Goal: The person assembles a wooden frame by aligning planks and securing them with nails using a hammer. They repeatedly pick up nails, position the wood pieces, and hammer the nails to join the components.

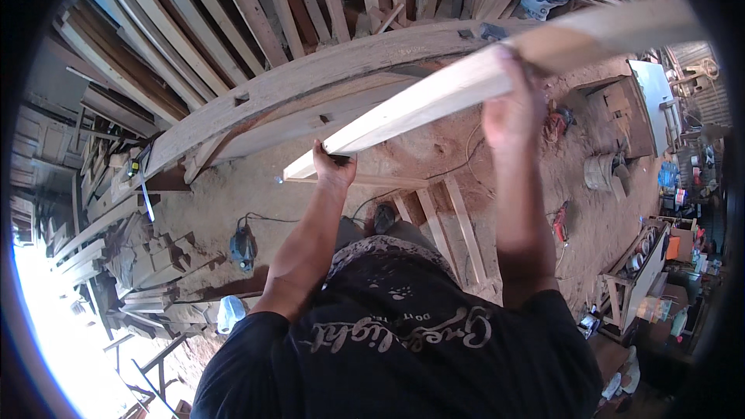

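A long pale wooden board [419, 105] slants across in front of me, its near end at the middle left and its far end raised at the upper right. My left hand [335, 167] is closed around the board close to its left end. Further along, my right hand [514, 112] grips the same board from the near side; the hand and that part of the board are smeared by motion. Beyond the board runs a thick, worn wooden workbench [310, 74].
Many planks [233, 12] lean behind the bench. A blue power tool [242, 247] with a cord lies on the dusty floor, left of me. Wooden pieces [450, 221] are by my feet. At right are a bucket [600, 172], a red tool [560, 221] and a cluttered shelf [640, 264].
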Motion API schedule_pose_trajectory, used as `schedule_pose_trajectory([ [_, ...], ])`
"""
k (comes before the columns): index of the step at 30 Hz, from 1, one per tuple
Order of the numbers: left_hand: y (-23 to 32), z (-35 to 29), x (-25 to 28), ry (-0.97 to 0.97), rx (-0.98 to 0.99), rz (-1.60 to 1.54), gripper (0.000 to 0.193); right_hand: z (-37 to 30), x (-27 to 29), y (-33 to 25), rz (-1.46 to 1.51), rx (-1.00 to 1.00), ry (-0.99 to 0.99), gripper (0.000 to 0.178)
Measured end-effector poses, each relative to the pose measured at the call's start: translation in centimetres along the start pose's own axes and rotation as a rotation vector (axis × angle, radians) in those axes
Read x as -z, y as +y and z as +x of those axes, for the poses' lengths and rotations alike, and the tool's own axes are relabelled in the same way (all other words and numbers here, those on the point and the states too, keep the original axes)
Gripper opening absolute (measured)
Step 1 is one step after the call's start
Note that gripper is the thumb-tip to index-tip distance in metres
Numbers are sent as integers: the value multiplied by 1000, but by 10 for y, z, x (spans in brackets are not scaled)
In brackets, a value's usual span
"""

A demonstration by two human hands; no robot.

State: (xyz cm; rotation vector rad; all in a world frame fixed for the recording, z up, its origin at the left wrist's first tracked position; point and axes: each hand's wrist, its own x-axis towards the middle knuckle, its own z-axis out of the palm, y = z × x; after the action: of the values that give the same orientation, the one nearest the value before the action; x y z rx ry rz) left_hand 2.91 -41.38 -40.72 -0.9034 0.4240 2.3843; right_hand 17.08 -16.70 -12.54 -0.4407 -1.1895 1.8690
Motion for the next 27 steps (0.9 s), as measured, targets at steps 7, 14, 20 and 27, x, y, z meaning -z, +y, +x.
schedule_pose_trajectory([
  [7,23,-34,-54,128,168,658,93,-18,-53,114,-367,15,-37,62],
  [14,88,-100,-163,-745,-571,1212,99,-65,-61,231,-489,53,-164,61],
  [20,85,-92,-189,-1090,-684,1434,71,-80,-62,285,-659,22,-190,64],
  [27,128,-70,-169,-947,-555,1425,46,-107,-85,313,-831,-165,-278,82],
])
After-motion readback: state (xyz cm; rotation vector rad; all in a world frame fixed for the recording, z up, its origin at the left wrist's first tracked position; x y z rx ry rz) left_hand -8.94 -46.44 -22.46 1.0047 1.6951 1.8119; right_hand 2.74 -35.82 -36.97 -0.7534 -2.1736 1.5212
